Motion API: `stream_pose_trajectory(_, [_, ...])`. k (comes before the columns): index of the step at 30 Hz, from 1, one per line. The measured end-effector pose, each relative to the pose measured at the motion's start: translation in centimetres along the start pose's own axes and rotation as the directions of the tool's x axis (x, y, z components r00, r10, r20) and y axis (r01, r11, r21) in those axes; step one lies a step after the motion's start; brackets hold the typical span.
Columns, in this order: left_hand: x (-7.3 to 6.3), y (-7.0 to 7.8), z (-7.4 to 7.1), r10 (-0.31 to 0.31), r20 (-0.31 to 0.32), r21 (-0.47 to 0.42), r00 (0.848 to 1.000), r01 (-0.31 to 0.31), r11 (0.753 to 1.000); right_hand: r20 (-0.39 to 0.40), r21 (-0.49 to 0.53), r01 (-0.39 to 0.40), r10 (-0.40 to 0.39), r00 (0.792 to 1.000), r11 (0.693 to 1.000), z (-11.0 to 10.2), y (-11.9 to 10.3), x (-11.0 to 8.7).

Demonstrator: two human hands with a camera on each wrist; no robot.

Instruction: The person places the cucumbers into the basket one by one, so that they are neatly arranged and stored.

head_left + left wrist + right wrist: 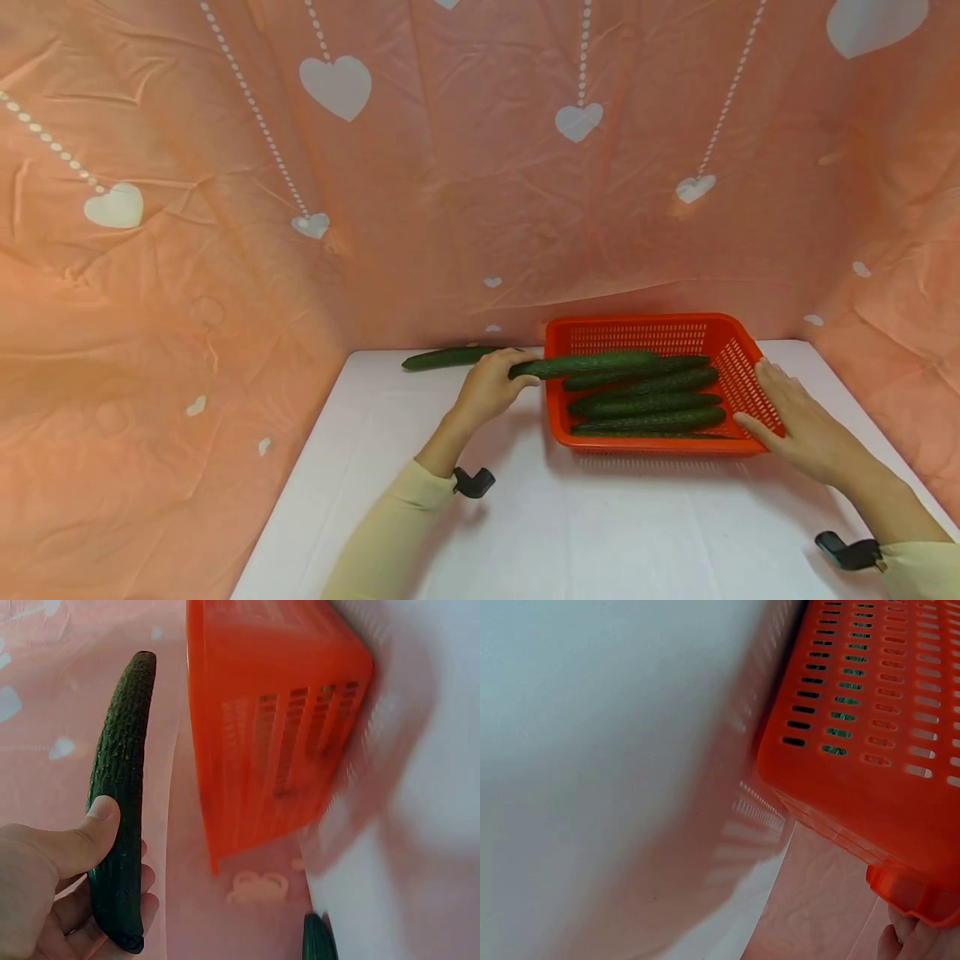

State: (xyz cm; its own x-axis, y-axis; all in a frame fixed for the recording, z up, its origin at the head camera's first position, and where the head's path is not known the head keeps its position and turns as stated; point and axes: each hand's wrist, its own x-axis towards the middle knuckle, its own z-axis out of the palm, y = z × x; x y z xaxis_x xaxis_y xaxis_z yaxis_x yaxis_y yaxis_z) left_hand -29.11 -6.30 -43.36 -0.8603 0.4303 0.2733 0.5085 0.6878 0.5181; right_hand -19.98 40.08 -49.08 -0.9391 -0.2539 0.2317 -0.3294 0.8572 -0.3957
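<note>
My left hand [489,385] grips a dark green cucumber [600,364] by its near end. In the left wrist view the thumb presses one side of this cucumber [120,765], with fingers behind it. In the head view its far end reaches over the red plastic basket [675,446]. Several cucumbers [652,404] lie side by side in the basket. At the basket's right rim, my right hand [813,429] holds the edge, thumb on the inner side. Right fingers [911,941] show below the rim's lip in the right wrist view, partly hidden.
Another cucumber [442,358] lies at the back of the white table [637,533], left of the basket and partly behind my left hand. A pink cloth [465,208] with white hearts hangs close behind the basket and along both sides.
</note>
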Motion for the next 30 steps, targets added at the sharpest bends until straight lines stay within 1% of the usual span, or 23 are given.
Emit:
stream_pose_trajectory(6, [0.7,1.8,1.6,-0.003,0.046,0.010,0.999,0.003,1.000,0.009,0.004,-0.010,0.010,1.000,1.000,0.1,0.1,-0.1])
stream_pose_trajectory(9, [1.0,2.6,2.3,0.006,0.060,0.000,0.998,-0.007,1.000,0.003,-0.001,-0.001,0.001,1.000,1.000,0.1,0.1,0.0])
stream_pose_trajectory(14, [1.6,3.7,3.5,0.027,0.083,0.010,0.996,-0.028,1.000,-0.001,0.000,0.005,-0.005,1.000,1.000,0.0,0.1,0.0])
stream_pose_trajectory(22, [2.2,5.0,5.0,0.013,0.122,0.054,0.993,-0.020,0.998,0.009,0.004,-0.012,0.012,1.000,1.000,0.0,0.1,0.0])
stream_pose_trajectory(28, [2.2,5.6,6.1,0.010,0.120,0.060,0.993,-0.017,0.998,0.001,-0.004,-0.007,0.007,1.000,1.000,-0.1,0.0,0.0])
stream_pose_trajectory(30, [2.2,5.8,6.5,-0.001,0.123,0.066,0.992,-0.007,0.998,0.002,-0.001,-0.011,0.011,1.000,1.000,-0.1,0.0,0.1])
